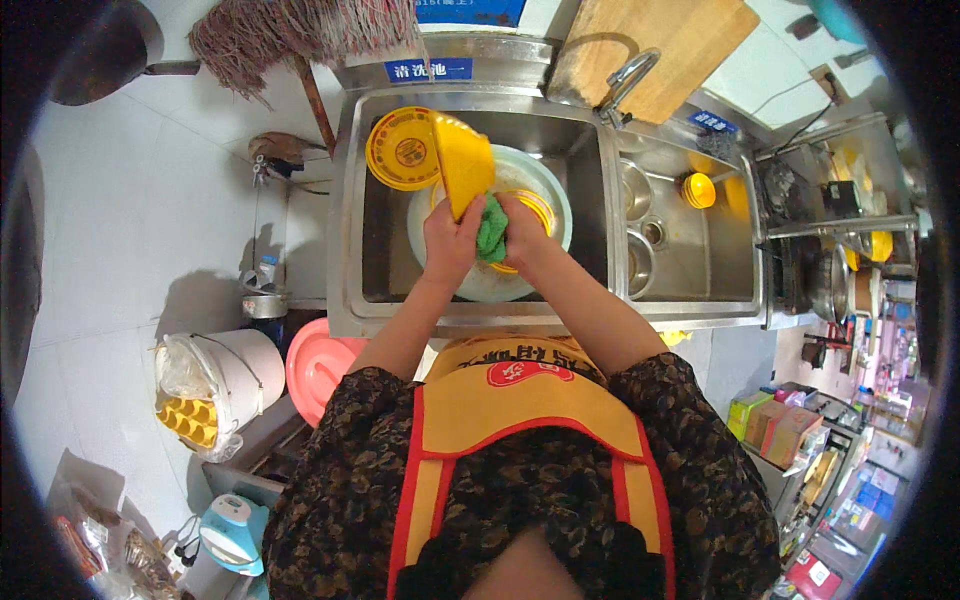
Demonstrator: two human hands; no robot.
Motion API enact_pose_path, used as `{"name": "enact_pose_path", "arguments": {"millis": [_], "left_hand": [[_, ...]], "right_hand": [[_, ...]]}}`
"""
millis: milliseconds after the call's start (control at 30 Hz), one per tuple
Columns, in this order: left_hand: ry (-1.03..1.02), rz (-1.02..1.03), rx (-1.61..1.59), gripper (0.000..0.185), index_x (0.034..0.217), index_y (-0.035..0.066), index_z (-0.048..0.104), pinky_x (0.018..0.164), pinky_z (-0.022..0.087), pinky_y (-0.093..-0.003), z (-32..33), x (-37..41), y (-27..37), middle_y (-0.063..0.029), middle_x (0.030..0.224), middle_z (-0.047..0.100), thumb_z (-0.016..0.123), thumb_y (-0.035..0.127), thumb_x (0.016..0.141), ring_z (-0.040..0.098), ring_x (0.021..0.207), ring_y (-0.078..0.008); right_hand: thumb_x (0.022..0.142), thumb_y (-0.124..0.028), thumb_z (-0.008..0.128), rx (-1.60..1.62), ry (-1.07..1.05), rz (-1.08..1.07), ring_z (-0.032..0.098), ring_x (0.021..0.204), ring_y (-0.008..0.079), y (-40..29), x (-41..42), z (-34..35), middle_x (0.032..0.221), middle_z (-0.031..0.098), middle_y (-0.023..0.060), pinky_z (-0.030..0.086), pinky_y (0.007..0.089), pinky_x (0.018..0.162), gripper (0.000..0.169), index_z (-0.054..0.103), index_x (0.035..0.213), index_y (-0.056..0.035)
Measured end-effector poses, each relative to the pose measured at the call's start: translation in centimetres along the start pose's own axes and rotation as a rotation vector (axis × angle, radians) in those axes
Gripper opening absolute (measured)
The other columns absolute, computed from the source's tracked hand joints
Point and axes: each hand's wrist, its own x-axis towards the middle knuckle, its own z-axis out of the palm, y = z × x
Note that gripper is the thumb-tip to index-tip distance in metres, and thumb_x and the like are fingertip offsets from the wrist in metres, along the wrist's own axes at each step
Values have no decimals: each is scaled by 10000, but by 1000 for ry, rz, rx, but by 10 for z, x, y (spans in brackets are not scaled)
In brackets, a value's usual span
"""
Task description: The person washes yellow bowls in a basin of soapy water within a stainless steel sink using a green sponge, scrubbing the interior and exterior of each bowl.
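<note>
My left hand (451,238) grips the rim of a yellow bowl (466,161), which is tipped on edge above the left sink basin. Bunched between my hands is a green cloth (492,231), held by my right hand (526,238). Below them, a pale green plastic tub (491,286) sits in the stainless steel sink (592,187). Yellow dishes with a red-patterned rim (541,211) lie inside the tub, partly hidden by my hands. Another yellow bowl (403,148) with a printed centre rests at the tub's upper left.
The right sink basin (682,262) holds metal bowls (637,191) and stacked small yellow bowls (699,190). A faucet (622,86) rises between the basins, before a wooden cutting board (667,45). At left are a mop (300,37), a white bucket (240,371) and a pink lid (319,371).
</note>
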Motion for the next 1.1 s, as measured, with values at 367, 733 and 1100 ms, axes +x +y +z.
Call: {"name": "enact_pose_path", "arguments": {"millis": [367,733,1100], "left_hand": [[-89,-291,-458,283,1110,3,634,792,498,-301,-28,26,2,-68,982,680,611,222,932,632,915,-154],[-241,182,1134,252,1105,113,658,1105,165,-659,-33,123,-103,-92,1001,681,568,137,870,616,1021,-299],[-228,421,985,467,1340,66,487,1050,361,-515,4,78,-113,-193,1282,536,537,296,936,536,1166,-341]], "right_hand": [[855,-238,638,-962,541,-268,669,863,242,12,32,-101,978,672,161,535,374,734,365,634,1090,41],[857,-169,621,-945,439,-124,666,742,200,-3,55,-185,883,671,112,543,331,659,310,624,1078,49],[819,-293,679,-1320,502,-303,671,929,357,-29,96,-203,1011,691,215,526,426,816,442,645,1124,24]]}}
